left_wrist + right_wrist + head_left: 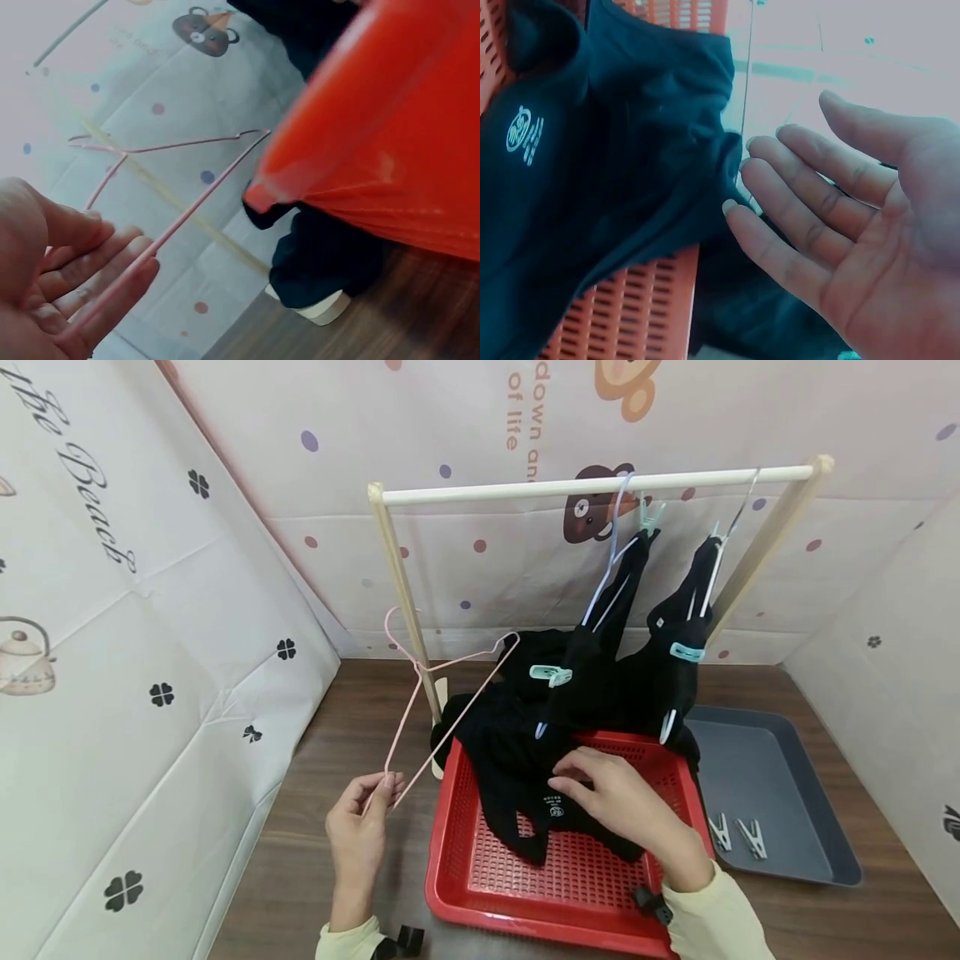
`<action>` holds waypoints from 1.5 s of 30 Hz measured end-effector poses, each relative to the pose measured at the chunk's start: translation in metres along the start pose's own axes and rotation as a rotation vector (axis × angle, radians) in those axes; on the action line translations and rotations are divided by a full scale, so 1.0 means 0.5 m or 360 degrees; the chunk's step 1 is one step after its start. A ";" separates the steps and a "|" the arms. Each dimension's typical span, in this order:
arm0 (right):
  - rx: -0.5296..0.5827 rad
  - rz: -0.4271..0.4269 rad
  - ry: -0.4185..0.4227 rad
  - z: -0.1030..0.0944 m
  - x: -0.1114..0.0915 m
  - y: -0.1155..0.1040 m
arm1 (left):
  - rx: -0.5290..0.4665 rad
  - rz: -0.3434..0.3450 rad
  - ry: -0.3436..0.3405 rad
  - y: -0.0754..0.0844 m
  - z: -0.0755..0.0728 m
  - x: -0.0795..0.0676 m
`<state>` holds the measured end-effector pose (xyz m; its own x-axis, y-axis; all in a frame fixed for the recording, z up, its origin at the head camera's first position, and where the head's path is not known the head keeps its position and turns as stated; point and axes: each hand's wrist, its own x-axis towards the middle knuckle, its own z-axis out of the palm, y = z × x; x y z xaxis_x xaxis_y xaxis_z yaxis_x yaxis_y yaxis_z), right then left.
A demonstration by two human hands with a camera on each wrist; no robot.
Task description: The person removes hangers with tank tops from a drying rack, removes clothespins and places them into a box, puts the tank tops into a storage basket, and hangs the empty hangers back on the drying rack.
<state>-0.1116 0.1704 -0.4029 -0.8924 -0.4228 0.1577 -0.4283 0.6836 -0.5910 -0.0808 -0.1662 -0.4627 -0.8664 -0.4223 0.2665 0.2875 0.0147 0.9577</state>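
Hanger (456, 723), slim, pink, triangular

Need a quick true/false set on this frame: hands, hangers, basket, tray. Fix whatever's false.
1. The left hand holds a pink hanger. True.
2. The right hand grips the pink hanger too. False: it holds nothing.
3. The red basket is empty. False: a black garment with a small white print lies partly in it.
4. Two clothespins lie in the gray tray. True.
5. In the head view, the gray tray is left of the red basket. False: it is to the right.
6. A blue hanger hangs from the white rod. True.
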 end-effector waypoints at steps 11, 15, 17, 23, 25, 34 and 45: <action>-0.0097 -0.0214 -0.0019 0.042 0.099 -0.073 | -0.0080 0.0152 0.0051 -0.016 0.015 -0.022; -0.0119 -0.0270 0.0075 0.061 0.130 -0.067 | -0.0146 0.0219 0.0071 -0.025 0.017 -0.032; -0.0155 -0.0288 0.0126 0.071 0.140 -0.058 | -0.0205 0.0248 0.0076 -0.027 0.016 -0.036; -0.0327 -0.0397 0.0305 0.101 0.161 -0.030 | -0.0273 0.0319 0.0068 -0.028 0.016 -0.040; -0.0403 -0.0449 0.0388 0.110 0.170 -0.028 | -0.0272 0.0347 0.0076 -0.029 0.016 -0.041; -0.0478 -0.0491 0.0388 0.150 0.224 -0.035 | -0.0225 0.0552 0.0038 -0.047 0.012 -0.049; -0.0625 -0.0503 0.0460 0.184 0.246 -0.009 | 0.0017 0.0538 0.0012 -0.053 0.016 -0.051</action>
<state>-0.2062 0.0606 -0.4538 -0.6917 -0.5004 0.5207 -0.6516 0.7433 -0.1514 -0.0695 -0.1485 -0.4938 -0.7197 -0.3989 0.5683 0.5535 0.1644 0.8164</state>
